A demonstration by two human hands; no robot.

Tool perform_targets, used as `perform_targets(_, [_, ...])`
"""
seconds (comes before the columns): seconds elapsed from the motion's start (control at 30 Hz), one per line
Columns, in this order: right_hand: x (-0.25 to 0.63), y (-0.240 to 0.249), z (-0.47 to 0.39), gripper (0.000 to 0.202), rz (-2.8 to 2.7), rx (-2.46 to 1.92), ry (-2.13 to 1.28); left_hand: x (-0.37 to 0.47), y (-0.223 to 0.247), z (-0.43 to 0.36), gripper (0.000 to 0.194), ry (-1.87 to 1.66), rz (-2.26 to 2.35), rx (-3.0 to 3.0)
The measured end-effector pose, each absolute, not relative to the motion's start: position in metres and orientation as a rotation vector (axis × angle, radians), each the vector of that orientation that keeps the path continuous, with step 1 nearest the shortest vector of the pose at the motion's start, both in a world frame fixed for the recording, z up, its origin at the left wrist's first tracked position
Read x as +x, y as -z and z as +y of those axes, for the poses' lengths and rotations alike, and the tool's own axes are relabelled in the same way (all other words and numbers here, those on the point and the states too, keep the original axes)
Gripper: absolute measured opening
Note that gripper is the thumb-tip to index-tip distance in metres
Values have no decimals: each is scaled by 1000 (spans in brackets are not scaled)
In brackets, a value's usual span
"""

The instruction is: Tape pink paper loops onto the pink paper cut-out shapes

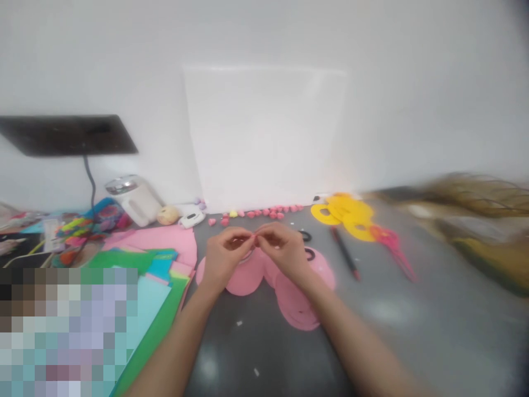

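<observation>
My left hand [227, 253] and my right hand [285, 251] meet above the grey table, fingertips pinched together. Between them is a small pink piece [255, 239], mostly hidden by the fingers and too blurred to make out its kind. Below the hands lie several round pink paper discs [244, 282], and more pink discs [295, 303] partly overlap under my right wrist. Two black curved pieces [308, 254] rest by the discs, right of my right hand. Behind the hands, small pink lumps [273, 212] form a row along the wall, with one yellow lump [233, 213] among them.
Yellow paper shapes [351, 212], pink scissors [394, 248] and a dark pencil [345, 253] lie to the right. Coloured sheets [144, 298] are stacked left. A white container [136, 201] and a dark panel on a stand [70, 135] stand behind. Brownish wrapped items [491, 231] sit far right.
</observation>
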State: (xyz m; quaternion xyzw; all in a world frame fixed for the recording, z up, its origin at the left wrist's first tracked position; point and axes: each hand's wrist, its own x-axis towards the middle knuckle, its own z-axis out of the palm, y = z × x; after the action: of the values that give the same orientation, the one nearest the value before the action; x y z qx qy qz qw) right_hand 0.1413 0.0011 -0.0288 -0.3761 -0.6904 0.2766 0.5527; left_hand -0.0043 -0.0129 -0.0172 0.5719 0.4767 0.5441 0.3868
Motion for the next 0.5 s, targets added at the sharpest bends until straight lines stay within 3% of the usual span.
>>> perform_targets(0.5, [128,35,-7,13,-1612,-933,-209,5,29,-13,19,-1309,1289,1515])
